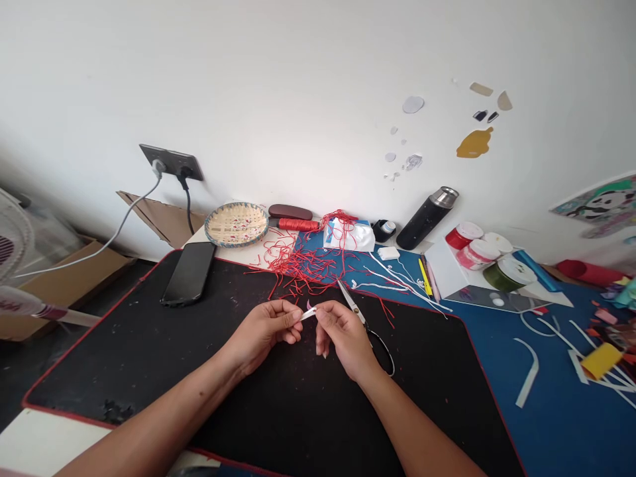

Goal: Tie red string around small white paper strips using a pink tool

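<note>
Left hand (271, 324) and right hand (344, 334): one each. Held white strip (309, 314): one. Scissors (352, 301): one pair. Smartphone (189, 273): one. Woven basket (210, 230): one. Vacuum flask (422, 222): one. Lidded jars (477, 255): four. Maroon case (291, 212): one. Red thread spool (301, 225): one. Wall socket plate (170, 163): one. Plugs (158, 167): two. Black mat (278, 411): one. Red cord pieces (298, 268): dozens, too tangled for exact count.

No text, brand or number can be read; the maroon marking (12, 307) on the white fan (30, 303) is illegible.
</note>
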Motion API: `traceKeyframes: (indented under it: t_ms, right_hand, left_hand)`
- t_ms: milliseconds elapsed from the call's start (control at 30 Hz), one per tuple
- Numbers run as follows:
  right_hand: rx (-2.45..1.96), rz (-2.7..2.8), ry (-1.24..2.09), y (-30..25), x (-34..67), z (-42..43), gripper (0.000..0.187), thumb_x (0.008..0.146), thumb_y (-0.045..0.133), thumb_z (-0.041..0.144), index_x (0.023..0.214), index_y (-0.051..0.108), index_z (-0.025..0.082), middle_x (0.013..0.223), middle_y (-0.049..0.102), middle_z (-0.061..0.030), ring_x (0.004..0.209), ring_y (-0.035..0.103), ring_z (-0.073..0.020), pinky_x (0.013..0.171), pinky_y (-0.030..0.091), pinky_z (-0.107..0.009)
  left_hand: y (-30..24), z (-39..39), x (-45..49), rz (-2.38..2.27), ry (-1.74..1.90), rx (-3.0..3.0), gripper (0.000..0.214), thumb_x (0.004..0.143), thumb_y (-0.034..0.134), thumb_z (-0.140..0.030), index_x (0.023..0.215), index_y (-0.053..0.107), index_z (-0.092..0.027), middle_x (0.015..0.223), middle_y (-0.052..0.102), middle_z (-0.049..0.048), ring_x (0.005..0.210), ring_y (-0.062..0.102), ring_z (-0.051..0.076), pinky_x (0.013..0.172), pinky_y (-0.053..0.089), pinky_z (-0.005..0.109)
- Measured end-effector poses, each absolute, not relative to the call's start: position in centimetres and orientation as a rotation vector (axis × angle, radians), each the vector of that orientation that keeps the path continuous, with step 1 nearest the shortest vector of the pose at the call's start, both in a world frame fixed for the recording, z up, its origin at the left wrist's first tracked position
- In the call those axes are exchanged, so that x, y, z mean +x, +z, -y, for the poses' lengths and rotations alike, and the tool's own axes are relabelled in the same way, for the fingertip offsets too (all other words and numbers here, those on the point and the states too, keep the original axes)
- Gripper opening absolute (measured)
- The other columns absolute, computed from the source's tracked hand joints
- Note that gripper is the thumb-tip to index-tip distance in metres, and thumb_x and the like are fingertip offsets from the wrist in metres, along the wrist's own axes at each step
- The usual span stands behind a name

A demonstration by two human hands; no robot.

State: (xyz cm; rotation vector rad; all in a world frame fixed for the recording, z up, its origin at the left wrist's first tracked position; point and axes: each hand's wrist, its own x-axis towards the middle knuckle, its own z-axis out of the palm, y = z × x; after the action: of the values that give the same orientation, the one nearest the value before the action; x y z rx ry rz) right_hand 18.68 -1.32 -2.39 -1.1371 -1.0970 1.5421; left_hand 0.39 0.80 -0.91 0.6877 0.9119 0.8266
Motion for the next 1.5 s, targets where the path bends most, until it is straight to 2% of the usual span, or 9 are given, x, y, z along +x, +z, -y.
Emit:
traceKeyframes:
  t_ms: [433, 1500]
  right_hand:
    - [-1.195, 1.188, 1.529, -2.2, 18.7, 1.4, 0.037, 0.091, 0.066, 0.054, 0.095, 0.064, 0.017, 0.053, 0.059, 0.0059, 0.04, 0.054, -0.01, 0.038, 0.041, -0.018]
    - [-1.178, 1.192, 1.559, -2.3, 18.8, 1.3, 0.036, 0.091, 0.066, 0.053, 0.095, 0.065, 0.017, 0.054, 0.059, 0.0055, 0.042, 0.055, -0.0105, 0.04, 0.041, -0.019]
  left_hand:
    - [-0.4, -0.5, 0.8, -0.993, 0.902, 0.997, 0.033, 0.075, 0.086, -0.045, 0.075, 0.071, -0.015, 0.067, 0.071, 0.0017, 0.058, 0.065, 0.014, 0.057, 0.054, 0.025]
    - [-0.2, -0.9, 0.2, -0.985, 0.867, 1.019, 0.033, 0.074, 0.086, -0.044, 0.074, 0.071, -0.016, 0.066, 0.071, 0.0016, 0.057, 0.065, 0.014, 0.056, 0.054, 0.025]
